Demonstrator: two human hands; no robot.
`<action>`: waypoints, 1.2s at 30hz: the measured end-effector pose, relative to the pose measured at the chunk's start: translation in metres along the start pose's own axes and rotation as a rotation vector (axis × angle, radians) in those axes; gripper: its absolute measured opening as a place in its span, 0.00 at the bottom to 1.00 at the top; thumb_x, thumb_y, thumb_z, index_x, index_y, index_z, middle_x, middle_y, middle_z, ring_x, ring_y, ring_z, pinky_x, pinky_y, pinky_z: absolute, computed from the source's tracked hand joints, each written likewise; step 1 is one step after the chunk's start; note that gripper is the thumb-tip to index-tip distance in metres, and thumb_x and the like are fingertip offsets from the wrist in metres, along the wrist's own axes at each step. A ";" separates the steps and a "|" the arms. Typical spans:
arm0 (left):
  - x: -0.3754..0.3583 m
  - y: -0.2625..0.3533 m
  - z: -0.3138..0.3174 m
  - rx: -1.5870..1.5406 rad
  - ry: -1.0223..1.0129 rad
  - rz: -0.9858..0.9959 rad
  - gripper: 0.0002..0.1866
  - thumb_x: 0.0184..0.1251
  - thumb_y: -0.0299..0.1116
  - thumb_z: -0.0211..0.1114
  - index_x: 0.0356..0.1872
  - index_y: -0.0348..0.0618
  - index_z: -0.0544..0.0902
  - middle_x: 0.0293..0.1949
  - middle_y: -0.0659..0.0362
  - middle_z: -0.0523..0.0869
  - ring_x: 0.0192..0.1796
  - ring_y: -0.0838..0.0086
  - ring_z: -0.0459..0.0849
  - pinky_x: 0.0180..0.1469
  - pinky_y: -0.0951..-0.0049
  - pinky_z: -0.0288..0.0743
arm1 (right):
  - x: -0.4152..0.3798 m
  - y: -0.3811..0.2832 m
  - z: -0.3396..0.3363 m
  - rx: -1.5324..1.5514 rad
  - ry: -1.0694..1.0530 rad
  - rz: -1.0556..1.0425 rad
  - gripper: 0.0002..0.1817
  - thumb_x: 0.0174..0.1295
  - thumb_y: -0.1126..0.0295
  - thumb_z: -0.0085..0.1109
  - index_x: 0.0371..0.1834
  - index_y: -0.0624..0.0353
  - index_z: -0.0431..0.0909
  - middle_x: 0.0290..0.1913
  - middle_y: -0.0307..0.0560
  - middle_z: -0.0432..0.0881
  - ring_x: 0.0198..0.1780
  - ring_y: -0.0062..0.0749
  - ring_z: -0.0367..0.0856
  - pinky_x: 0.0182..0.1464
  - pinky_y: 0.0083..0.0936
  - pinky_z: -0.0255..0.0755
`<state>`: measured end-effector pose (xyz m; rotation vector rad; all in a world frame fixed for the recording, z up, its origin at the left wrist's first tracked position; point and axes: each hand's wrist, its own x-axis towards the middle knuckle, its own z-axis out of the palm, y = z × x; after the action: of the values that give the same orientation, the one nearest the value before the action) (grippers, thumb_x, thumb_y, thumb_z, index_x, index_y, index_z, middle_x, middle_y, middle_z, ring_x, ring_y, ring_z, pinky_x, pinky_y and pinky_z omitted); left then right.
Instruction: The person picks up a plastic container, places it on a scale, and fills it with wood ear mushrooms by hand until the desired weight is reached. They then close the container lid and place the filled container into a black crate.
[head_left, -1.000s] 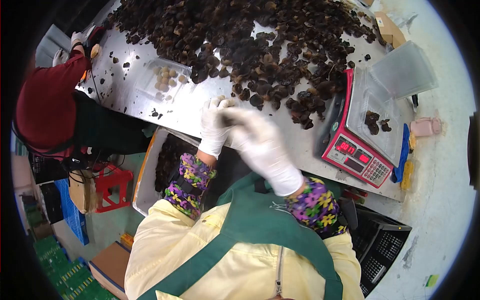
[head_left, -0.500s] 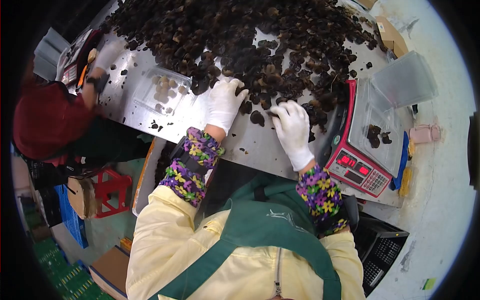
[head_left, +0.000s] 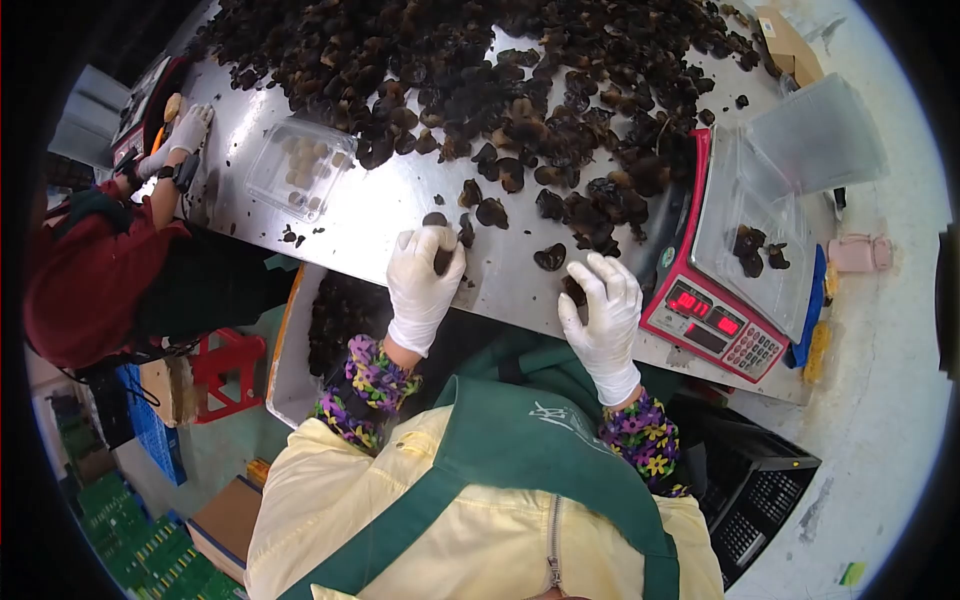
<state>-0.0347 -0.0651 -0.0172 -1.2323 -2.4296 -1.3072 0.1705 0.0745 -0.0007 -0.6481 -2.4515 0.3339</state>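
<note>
My left hand (head_left: 422, 288), in a white glove, is at the table's near edge with its fingers curled round a dark wood ear mushroom (head_left: 443, 261). Close to its fingertips lie a few loose wood ears (head_left: 490, 212). My right hand (head_left: 608, 322), also gloved, is further right with thumb and fingers bent about another dark wood ear (head_left: 573, 290), partly hidden by the fingers. Just beyond it a single wood ear (head_left: 550, 257) rests on the metal table (head_left: 400, 190). A large heap of wood ears (head_left: 440, 80) spreads across the far side.
On the right, a red scale (head_left: 700, 318) with lit digits carries a clear plastic box (head_left: 770, 285) with a few wood ears inside. An open clear container (head_left: 300, 170) holding pale round pieces stands on the left. A co-worker (head_left: 110, 270) in red works at the far left.
Both my hands have drawn back from the heap toward the table's near edge, wood ears at their fingers. The co-worker's hands have moved closer together beside the left scale.
</note>
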 end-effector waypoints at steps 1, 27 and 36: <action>0.004 0.007 0.003 0.039 -0.001 -0.064 0.15 0.53 0.23 0.73 0.43 0.47 0.84 0.38 0.60 0.87 0.43 0.60 0.82 0.47 0.61 0.77 | 0.006 0.000 -0.001 0.002 0.004 0.003 0.23 0.52 0.68 0.71 0.54 0.50 0.82 0.57 0.44 0.78 0.62 0.47 0.74 0.64 0.45 0.67; 0.053 0.002 0.020 0.273 -0.332 0.217 0.41 0.55 0.51 0.77 0.73 0.66 0.73 0.73 0.49 0.70 0.73 0.47 0.66 0.72 0.43 0.60 | 0.036 0.003 -0.008 0.127 -0.032 0.091 0.21 0.59 0.76 0.60 0.58 0.54 0.80 0.48 0.50 0.82 0.49 0.49 0.81 0.52 0.42 0.77; 0.013 -0.007 0.016 0.127 -0.133 0.179 0.12 0.57 0.30 0.75 0.44 0.48 0.89 0.45 0.55 0.86 0.44 0.58 0.85 0.47 0.64 0.81 | 0.012 -0.017 0.025 -0.093 -0.205 0.080 0.34 0.57 0.53 0.71 0.68 0.46 0.75 0.65 0.50 0.73 0.62 0.48 0.74 0.54 0.45 0.74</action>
<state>-0.0445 -0.0476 -0.0262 -1.5047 -2.3786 -1.0381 0.1407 0.0634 -0.0094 -0.7880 -2.6540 0.3339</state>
